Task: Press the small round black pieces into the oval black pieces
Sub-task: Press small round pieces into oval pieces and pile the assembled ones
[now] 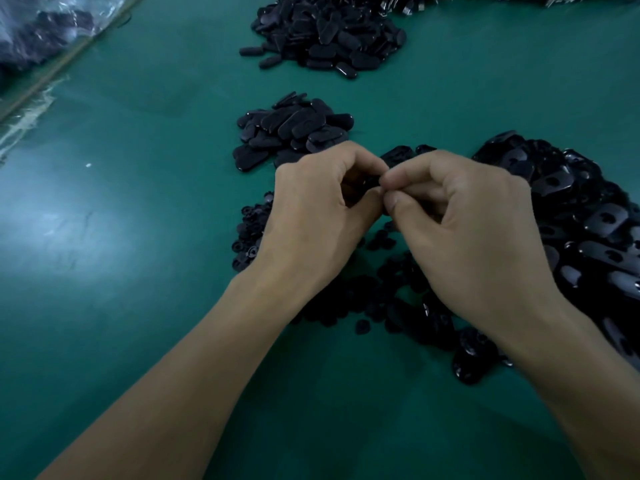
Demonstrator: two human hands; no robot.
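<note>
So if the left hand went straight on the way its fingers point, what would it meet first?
Probably the right hand: the fingertips of the left hand seem to touch it, around a mostly hidden black piece. Depth between them is unclear.

Both forearms bare, angling inward from the near edge. Left hand (pixel 311 220) and right hand (pixel 474 233) knuckles-up, fingers curled. Thumb and forefinger tips of both hands meet, pinching a mostly hidden black piece (pixel 362 184) between them.
</note>
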